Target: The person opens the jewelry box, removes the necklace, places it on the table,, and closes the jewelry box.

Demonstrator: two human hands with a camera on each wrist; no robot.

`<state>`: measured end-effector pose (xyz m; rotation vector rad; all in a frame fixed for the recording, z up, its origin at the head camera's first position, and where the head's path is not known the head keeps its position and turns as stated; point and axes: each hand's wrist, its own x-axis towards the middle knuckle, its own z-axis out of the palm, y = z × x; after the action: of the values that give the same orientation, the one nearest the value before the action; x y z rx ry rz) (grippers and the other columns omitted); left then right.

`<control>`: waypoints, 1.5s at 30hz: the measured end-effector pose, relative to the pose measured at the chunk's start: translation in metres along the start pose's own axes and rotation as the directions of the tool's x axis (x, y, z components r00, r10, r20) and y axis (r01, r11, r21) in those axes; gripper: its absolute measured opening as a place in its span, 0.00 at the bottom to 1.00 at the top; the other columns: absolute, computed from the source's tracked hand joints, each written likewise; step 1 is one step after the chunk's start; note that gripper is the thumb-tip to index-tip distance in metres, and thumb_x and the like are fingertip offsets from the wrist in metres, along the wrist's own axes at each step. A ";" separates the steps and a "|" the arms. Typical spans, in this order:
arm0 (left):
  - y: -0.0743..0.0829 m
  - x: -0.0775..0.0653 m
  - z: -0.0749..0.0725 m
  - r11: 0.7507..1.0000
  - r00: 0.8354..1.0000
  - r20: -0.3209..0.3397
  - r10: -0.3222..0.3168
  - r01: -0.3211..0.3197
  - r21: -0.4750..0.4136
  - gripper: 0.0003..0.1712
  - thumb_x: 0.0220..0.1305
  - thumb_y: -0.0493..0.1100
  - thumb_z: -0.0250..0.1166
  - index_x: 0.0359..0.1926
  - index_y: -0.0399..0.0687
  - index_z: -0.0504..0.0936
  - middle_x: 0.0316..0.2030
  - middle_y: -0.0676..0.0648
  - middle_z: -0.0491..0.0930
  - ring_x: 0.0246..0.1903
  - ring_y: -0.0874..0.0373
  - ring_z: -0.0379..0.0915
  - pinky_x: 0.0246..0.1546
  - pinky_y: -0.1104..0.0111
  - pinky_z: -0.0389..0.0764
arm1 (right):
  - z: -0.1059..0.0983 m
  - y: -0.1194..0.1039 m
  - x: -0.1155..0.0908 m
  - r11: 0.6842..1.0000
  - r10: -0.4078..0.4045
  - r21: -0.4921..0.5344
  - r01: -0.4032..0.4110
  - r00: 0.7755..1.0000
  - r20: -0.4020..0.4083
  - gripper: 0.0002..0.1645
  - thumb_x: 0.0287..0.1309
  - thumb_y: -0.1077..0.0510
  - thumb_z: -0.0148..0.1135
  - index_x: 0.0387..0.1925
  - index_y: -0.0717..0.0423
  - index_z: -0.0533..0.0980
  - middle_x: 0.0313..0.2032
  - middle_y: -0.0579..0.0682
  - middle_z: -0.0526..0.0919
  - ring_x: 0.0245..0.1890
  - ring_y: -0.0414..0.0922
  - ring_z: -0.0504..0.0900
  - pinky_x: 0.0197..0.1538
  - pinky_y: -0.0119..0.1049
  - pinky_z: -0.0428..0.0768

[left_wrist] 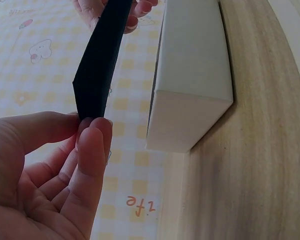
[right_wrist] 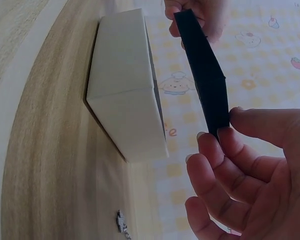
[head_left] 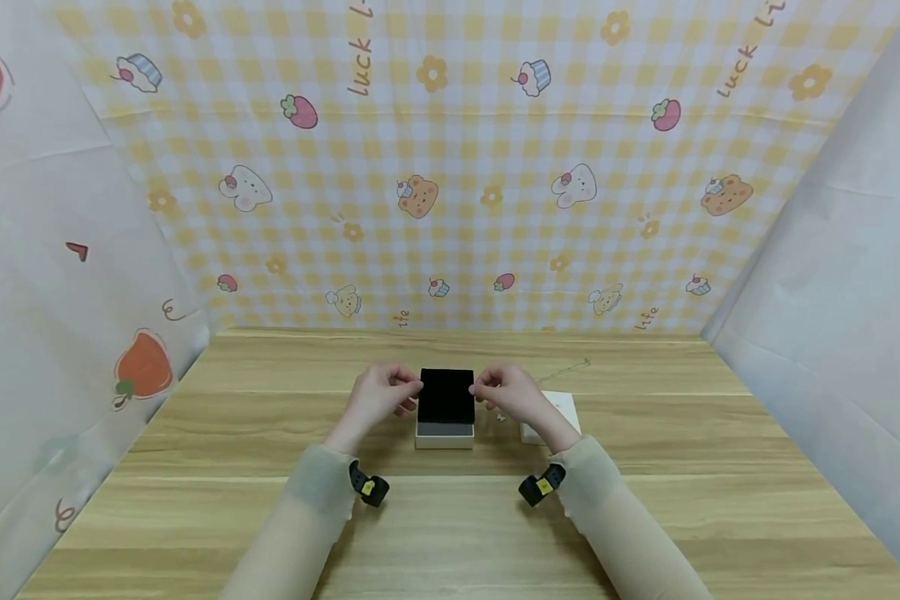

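Note:
Both hands hold a flat black pad (head_left: pixel 447 396) by its two opposite sides, above an open white box (head_left: pixel 445 442). My left hand (head_left: pixel 381 392) pinches the pad's left edge between thumb and fingertips. On the other side my right hand (head_left: pixel 512 392) pinches the right edge the same way. In the left wrist view the black pad (left_wrist: pixel 97 67) is apart from the white box (left_wrist: pixel 190 65), with a gap between them. The right wrist view shows that gap too, beside the box's wall (right_wrist: pixel 125 90). A grey inside shows at the box's near end; the pad hides the rest.
A white lid-like square piece (head_left: pixel 562 407) lies on the wooden table (head_left: pixel 450 533) right of the box, partly behind the right forearm. Past it a thin chain (head_left: pixel 566 369) stretches out, and a small silvery piece (right_wrist: pixel 121 222) lies near the box. A patterned cloth (head_left: pixel 450 167) hangs behind.

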<state>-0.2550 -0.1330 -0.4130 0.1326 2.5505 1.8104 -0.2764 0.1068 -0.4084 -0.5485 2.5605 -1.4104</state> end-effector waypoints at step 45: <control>-0.006 -0.001 0.003 0.994 0.997 0.021 -0.068 0.066 0.090 0.05 0.61 0.37 0.67 0.32 0.38 0.82 0.26 0.46 0.83 0.25 0.52 0.82 0.27 0.61 0.84 | 0.012 0.013 0.004 0.994 0.022 -0.106 -0.022 1.000 -0.001 0.10 0.62 0.56 0.63 0.27 0.56 0.78 0.22 0.45 0.79 0.23 0.43 0.77 0.26 0.32 0.70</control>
<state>-0.2539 -0.1327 -0.4200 0.0680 2.5868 1.6630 -0.2792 0.1017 -0.4256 -0.5347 2.6450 -1.2728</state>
